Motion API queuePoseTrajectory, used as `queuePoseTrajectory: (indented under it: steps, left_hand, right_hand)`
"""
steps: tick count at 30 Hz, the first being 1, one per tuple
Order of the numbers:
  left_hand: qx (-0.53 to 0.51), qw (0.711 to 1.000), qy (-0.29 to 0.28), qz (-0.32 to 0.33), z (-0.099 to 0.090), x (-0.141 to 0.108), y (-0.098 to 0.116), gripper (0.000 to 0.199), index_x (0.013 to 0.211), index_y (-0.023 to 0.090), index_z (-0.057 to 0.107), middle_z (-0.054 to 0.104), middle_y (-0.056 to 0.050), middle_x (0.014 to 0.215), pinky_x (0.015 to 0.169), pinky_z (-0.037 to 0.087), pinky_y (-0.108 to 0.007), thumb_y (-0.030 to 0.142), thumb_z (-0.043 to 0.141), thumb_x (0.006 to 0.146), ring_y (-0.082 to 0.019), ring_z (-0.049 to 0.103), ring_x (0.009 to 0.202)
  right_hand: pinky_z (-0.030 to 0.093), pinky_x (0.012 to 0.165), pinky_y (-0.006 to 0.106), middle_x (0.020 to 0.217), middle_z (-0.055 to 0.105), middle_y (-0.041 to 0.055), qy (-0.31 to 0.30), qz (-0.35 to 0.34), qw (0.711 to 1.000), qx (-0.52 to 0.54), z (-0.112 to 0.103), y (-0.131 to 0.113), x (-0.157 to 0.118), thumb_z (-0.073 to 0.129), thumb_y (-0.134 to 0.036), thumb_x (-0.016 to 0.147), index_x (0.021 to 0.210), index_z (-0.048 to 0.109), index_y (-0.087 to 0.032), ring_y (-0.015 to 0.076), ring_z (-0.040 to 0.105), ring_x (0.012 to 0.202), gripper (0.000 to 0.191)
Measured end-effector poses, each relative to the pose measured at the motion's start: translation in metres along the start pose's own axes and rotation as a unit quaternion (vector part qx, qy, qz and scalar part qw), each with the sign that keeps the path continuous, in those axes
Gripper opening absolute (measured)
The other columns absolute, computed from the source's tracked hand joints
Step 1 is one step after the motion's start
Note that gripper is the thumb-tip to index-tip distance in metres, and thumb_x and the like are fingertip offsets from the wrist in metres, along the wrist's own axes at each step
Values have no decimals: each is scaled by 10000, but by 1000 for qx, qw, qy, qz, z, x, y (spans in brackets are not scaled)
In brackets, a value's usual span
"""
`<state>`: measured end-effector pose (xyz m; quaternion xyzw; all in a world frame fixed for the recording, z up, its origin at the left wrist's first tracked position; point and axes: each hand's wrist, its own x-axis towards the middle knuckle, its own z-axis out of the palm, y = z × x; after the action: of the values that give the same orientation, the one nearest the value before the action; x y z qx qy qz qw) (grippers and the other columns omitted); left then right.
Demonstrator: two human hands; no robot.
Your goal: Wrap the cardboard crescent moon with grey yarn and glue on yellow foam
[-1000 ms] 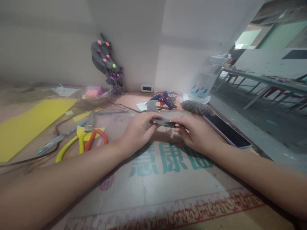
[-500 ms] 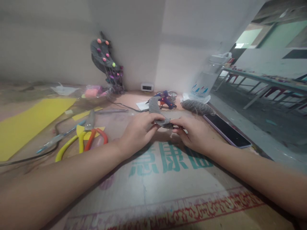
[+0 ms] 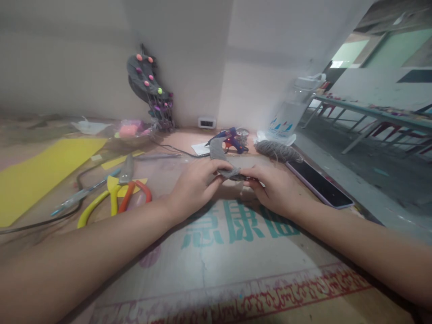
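A curved grey piece [image 3: 218,148], which looks wrapped or covered in grey material, is held over the middle of the table. My left hand [image 3: 199,182] pinches its lower part between thumb and fingers. From the other side, my right hand [image 3: 266,186] closes its thumb and fingertips on the piece's right end. The two sets of fingertips are close together. Just behind the piece lies a dark blue glue gun [image 3: 232,140] with a small red light. A skein of grey yarn [image 3: 276,150] rests beyond my right hand.
Yellow-handled pliers [image 3: 114,193], orange-handled pliers [image 3: 135,191], a pen and yellow sheets [image 3: 50,171] lie left. A phone [image 3: 320,183] and bottle [image 3: 286,112] stand or lie right. A grey crescent with coloured balls [image 3: 145,76] leans on the wall, near a small clock [image 3: 207,122].
The right fingertips have shifted very slightly at the end of the grey piece. Both hands otherwise keep their place and their hold.
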<state>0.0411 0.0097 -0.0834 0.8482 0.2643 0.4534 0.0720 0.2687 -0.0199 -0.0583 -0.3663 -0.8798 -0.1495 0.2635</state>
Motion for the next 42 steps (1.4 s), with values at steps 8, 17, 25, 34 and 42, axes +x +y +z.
queuePoseTrajectory:
  steps: [8, 17, 25, 34, 42]
  left_hand:
    - [-27, 997, 6, -70, 0, 2, -1, 219, 1051, 192, 632, 709, -33, 1002, 844, 499, -318, 110, 571, 857, -159, 642, 875]
    - [27, 998, 1, -50, 0, 2, 2, 134, 992, 206, 666, 705, -6, 856, 777, 466, -320, 207, 608, 871, -164, 627, 797]
    - [39, 998, -6, -54, 0, 1, 1, 133, 991, 208, 668, 703, -9, 851, 772, 459, -326, 214, 608, 873, -166, 620, 788]
    - [38, 997, -15, -60, 0, 2, 2, 139, 989, 215, 669, 728, -27, 907, 788, 472, -350, 214, 590, 875, -191, 646, 839]
    - [30, 997, -14, -63, 0, 1, 1, 158, 1006, 213, 672, 729, -23, 924, 793, 466, -337, 200, 596, 868, -183, 640, 843]
  right_hand:
    - [531, 704, 346, 941, 727, 119, 31, -5, 999, 1, 3, 4, -3, 483, -236, 947, 1073, 641, -124, 223, 677, 818, 231]
    - [496, 631, 341, 864, 728, 108, 44, -20, 998, -32, 6, 4, -3, 464, -253, 967, 1040, 661, -121, 220, 662, 726, 249]
    - [490, 646, 338, 885, 729, 98, 31, -4, 999, -32, 8, 6, -4, 461, -258, 965, 1053, 666, -142, 215, 660, 745, 251]
    - [495, 640, 328, 874, 736, 94, 19, -1, 999, -43, 5, 4, -3, 449, -240, 964, 1027, 679, -154, 205, 667, 735, 254]
    - [504, 634, 330, 860, 734, 98, 30, -3, 999, -32, 3, 3, -2, 451, -234, 962, 1026, 666, -141, 208, 668, 723, 243]
